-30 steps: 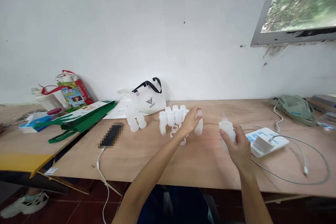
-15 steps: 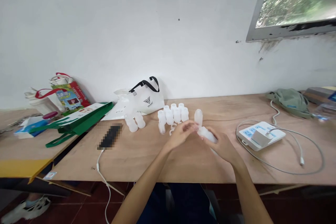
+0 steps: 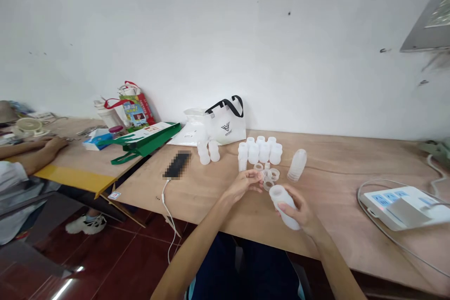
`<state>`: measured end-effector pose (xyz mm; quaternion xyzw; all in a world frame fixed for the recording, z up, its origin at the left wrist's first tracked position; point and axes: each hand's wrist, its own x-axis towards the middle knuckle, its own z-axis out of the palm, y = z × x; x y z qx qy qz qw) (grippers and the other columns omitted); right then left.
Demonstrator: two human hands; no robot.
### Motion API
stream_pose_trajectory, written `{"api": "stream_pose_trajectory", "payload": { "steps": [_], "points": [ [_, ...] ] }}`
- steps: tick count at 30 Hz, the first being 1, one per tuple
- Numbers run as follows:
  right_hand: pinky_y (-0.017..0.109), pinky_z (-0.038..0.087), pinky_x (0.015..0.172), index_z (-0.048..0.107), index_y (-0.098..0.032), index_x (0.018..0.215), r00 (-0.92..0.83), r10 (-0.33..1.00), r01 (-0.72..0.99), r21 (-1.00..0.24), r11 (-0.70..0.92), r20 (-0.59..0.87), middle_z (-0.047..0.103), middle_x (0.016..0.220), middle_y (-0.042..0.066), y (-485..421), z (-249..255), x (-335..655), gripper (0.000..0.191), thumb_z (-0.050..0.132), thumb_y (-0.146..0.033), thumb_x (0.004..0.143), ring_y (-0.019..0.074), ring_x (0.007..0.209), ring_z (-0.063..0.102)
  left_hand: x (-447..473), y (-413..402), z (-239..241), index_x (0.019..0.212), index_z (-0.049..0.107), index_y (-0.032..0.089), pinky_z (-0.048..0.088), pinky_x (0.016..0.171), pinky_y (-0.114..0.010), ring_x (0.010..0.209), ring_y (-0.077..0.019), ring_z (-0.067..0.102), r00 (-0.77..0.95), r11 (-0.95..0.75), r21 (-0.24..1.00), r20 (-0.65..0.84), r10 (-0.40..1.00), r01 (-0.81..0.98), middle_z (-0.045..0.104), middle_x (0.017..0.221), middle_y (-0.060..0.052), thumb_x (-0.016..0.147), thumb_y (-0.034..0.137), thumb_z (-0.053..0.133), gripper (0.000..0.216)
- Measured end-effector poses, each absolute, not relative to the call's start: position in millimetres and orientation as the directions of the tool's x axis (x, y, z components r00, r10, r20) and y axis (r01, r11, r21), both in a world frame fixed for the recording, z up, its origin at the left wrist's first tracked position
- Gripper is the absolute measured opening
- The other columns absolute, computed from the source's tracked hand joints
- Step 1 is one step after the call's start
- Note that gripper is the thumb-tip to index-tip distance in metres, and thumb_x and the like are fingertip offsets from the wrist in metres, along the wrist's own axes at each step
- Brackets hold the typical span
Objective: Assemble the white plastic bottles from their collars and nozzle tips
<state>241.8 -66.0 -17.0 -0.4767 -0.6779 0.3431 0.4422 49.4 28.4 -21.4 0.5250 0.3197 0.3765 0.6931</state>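
My right hand (image 3: pixel 301 208) is wrapped round a white translucent plastic bottle (image 3: pixel 285 213), tilted with its open mouth toward the upper left. My left hand (image 3: pixel 244 185) is at the small clear plastic rings (image 3: pixel 273 174), its fingers stretched out and slightly bent. Its fingertips overlap the nearest ring, and I cannot tell whether they touch it. Behind the rings several white bottles (image 3: pixel 263 152) stand in a cluster. A clear ridged bottle-like piece (image 3: pixel 297 165) stands to the right of the rings.
Two more white bottles (image 3: pixel 213 151) stand left of the cluster, before a white bag (image 3: pixel 227 129). A cabled phone-like dark object (image 3: pixel 176 165) and a green bag (image 3: pixel 154 143) lie further left. A white power strip (image 3: pixel 404 204) is at right. Another person's hands (image 3: pixel 52 145) rest on the neighbouring table.
The view has swung left. My left hand has moved away from the bottle to the rings. My right hand keeps the bottle, now with its mouth showing and nearer the table's front edge.
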Motion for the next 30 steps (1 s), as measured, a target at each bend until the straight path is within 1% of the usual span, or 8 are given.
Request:
{"api": "stream_pose_trajectory", "payload": {
  "steps": [3, 7, 10, 12, 16, 20, 24, 30],
  "points": [
    [0.033, 0.054, 0.067, 0.068, -0.023, 0.115, -0.151, 0.953, 0.227, -0.929, 0.291, 0.262, 0.073, 0.094, 0.004, -71.5, -13.0, 240.8, 0.041, 0.069, -0.052, 0.087, 0.0215, 0.073, 0.067, 47.6, 28.3, -18.0, 0.085, 0.065, 0.014, 0.057, 0.065, -0.029, 0.072, -0.0146, 0.062, 0.432, 0.097, 0.973, 0.002, 0.902, -0.208, 0.063, 0.079, -0.003, 0.068, 0.055, 0.087, 0.050],
    [0.032, 0.055, 0.072, 0.069, -0.023, 0.112, -0.119, 0.955, 0.253, -0.922, 0.293, 0.271, 0.073, 0.096, 0.005, -72.5, -8.3, 246.1, 0.039, 0.072, -0.051, 0.086, 0.0233, 0.083, 0.068, 39.7, 29.7, 4.9, 0.093, 0.066, 0.016, 0.054, 0.060, -0.027, 0.076, -0.0179, 0.062, 0.423, -0.203, 0.979, 0.180, 0.888, 0.011, 0.064, 0.082, -0.005, 0.083, 0.055, 0.073, 0.041],
    [0.032, 0.055, 0.072, 0.068, -0.023, 0.112, -0.078, 0.960, 0.267, -0.922, 0.280, 0.268, 0.072, 0.096, 0.005, -70.6, -5.8, 256.2, 0.038, 0.070, -0.053, 0.088, 0.0240, 0.085, 0.068, 20.1, 36.5, 34.8, 0.096, 0.067, 0.020, 0.054, 0.076, -0.031, 0.084, -0.0188, 0.062, 0.280, -0.454, 0.829, 0.373, 0.884, 0.327, 0.065, 0.092, -0.005, 0.095, 0.041, 0.061, 0.022],
    [0.031, 0.054, 0.067, 0.067, -0.023, 0.111, -0.066, 0.963, 0.262, -0.927, 0.269, 0.261, 0.071, 0.092, 0.004, -69.9, -4.1, 263.2, 0.038, 0.069, -0.054, 0.089, 0.0228, 0.079, 0.067, 4.6, 43.5, 54.4, 0.100, 0.069, 0.022, 0.052, 0.087, -0.034, 0.094, -0.0203, 0.062, 0.248, -0.494, 0.676, 0.433, 0.867, 0.547, 0.064, 0.101, -0.005, 0.097, 0.035, 0.059, 0.017],
    [0.030, 0.052, 0.061, 0.065, -0.023, 0.111, -0.021, 0.966, 0.252, -0.934, 0.254, 0.257, 0.070, 0.090, 0.004, -70.4, 0.8, 270.8, 0.037, 0.068, -0.054, 0.089, 0.0214, 0.074, 0.065, -11.9, 60.8, 79.1, 0.109, 0.066, 0.024, 0.050, 0.088, -0.034, 0.107, -0.0228, 0.062, 0.266, -0.439, 0.449, 0.397, 0.878, 0.778, 0.060, 0.112, -0.006, 0.101, 0.033, 0.052, 0.019],
    [0.032, 0.053, 0.065, 0.066, -0.023, 0.108, -0.018, 0.967, 0.278, -0.928, 0.250, 0.255, 0.070, 0.086, 0.003, -71.9, 7.6, 270.2, 0.037, 0.066, -0.055, 0.090, 0.0208, 0.071, 0.064, -2.8, 80.5, 79.5, 0.108, 0.063, 0.022, 0.049, 0.081, -0.033, 0.108, -0.0247, 0.063, 0.366, -0.438, 0.251, 0.286, 0.886, 0.863, 0.064, 0.115, -0.008, 0.101, 0.023, 0.047, 0.017],
    [0.033, 0.053, 0.076, 0.067, -0.024, 0.106, -0.026, 0.954, 0.356, -0.889, 0.287, 0.298, 0.071, 0.094, 0.002, -72.3, 11.7, 270.2, 0.036, 0.065, -0.056, 0.090, 0.0224, 0.084, 0.066, 9.2, 94.8, 70.9, 0.109, 0.062, 0.017, 0.049, 0.082, -0.035, 0.100, -0.0263, 0.066, 0.432, -0.468, 0.171, 0.210, 0.877, 0.867, 0.069, 0.111, -0.011, 0.099, 0.015, 0.047, 0.018],
    [0.033, 0.051, 0.076, 0.067, -0.024, 0.109, -0.037, 0.955, 0.403, -0.870, 0.285, 0.295, 0.071, 0.095, 0.002, -69.6, 9.7, 274.8, 0.039, 0.063, -0.059, 0.091, 0.0233, 0.086, 0.065, 12.4, 96.2, 63.8, 0.106, 0.062, 0.015, 0.049, 0.086, -0.039, 0.098, -0.0286, 0.066, 0.493, -0.516, 0.114, 0.180, 0.851, 0.849, 0.068, 0.108, -0.014, 0.097, 0.010, 0.045, 0.020]
  ]
}}
